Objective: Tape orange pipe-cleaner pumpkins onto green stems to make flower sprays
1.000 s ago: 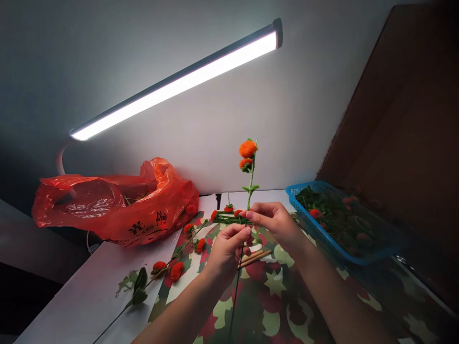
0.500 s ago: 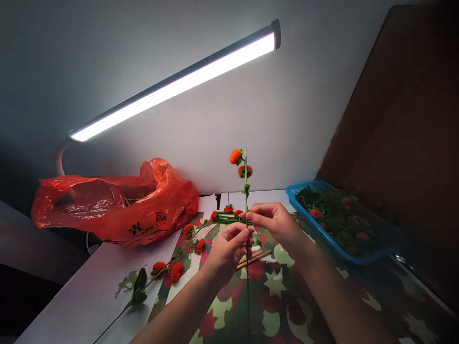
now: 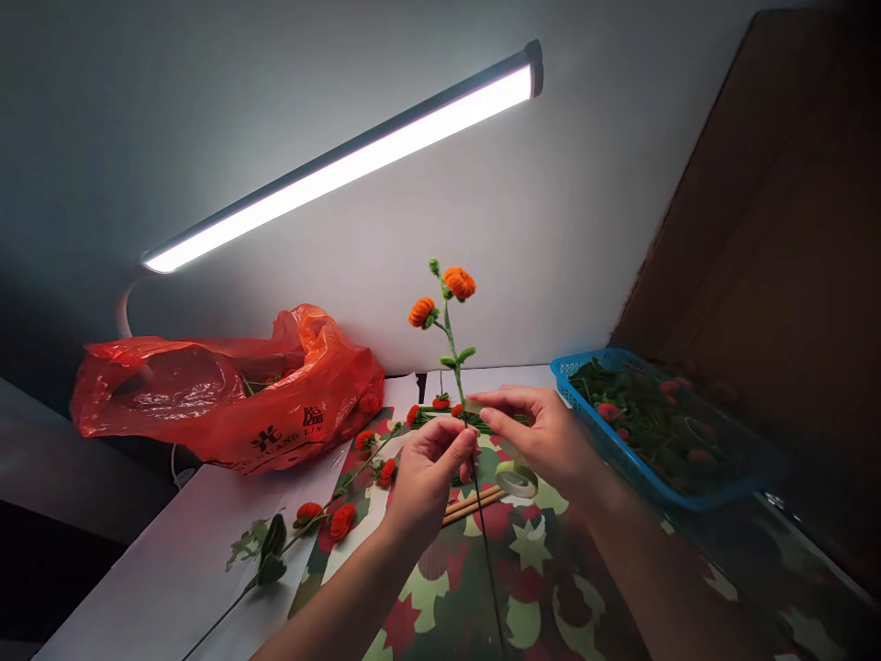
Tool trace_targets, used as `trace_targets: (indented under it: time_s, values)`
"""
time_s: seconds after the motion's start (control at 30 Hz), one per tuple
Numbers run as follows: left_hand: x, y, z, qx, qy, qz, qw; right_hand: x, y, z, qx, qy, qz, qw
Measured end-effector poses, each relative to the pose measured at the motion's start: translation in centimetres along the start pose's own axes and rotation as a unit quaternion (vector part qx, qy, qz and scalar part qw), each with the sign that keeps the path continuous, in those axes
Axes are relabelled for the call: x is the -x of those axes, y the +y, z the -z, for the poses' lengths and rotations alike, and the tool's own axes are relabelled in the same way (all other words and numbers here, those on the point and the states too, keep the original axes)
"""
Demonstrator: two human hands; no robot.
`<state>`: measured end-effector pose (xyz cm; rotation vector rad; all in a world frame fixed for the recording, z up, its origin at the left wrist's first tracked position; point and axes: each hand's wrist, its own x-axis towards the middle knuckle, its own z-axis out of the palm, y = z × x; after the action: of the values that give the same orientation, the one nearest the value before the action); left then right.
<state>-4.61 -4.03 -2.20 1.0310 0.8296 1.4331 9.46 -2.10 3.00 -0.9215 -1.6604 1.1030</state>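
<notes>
An orange craft flower stem (image 3: pixel 451 338) stands nearly upright, with two fluffy orange blooms, a green bud and small green leaves. My left hand (image 3: pixel 435 468) is closed, pinching the thin stem low down between thumb and fingertips. My right hand (image 3: pixel 533 427) is closed too, its thumb and forefinger holding a pale green strip of floral tape (image 3: pixel 473 405) against the stem just above. Below the right hand shows the floral tape roll (image 3: pixel 518 479); whether it hangs or rests on the table I cannot tell. The dark lower wire runs down past the left hand.
A red plastic bag (image 3: pixel 227 395) sits at the left. Beside it lies a finished-looking orange flower branch (image 3: pixel 342 520). A blue basket (image 3: pixel 619 459) of flowers and greenery stands at the right. Wooden sticks (image 3: pixel 474 503) lie on the patterned mat (image 3: pixel 440 588). A lit lamp (image 3: pixel 344 165) hangs above.
The flower stem has turned, so its blooms face differently, and its top now leans left. The tape strip and roll show more plainly near my right hand.
</notes>
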Motion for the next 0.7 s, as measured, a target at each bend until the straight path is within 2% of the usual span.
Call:
trace_targets:
  time_s: [0.13,0.33,0.47,0.57,0.7]
  values:
    - [0.2,0.1,-0.3,-0.020,0.004,0.000,1.000,-0.1,0.4,0.1,-0.023,-0.005,-0.024,0.999]
    - [0.6,0.5,-0.8,-0.079,0.008,-0.020,0.997,0.1,0.0,-0.5,0.040,0.066,-0.021,0.997]
    - [1.0,0.8,-1.0,-0.115,0.017,-0.034,0.993,0.3,-0.2,-0.7,0.012,0.053,-0.033,0.998]
    - [1.2,0.9,-1.0,-0.123,0.017,-0.043,0.991,0.3,-0.3,-0.9,0.005,0.052,-0.033,0.998]
    - [1.2,0.6,-0.8,-0.100,0.018,-0.045,0.994,0.4,-0.6,-1.2,-0.002,0.080,-0.051,0.995]
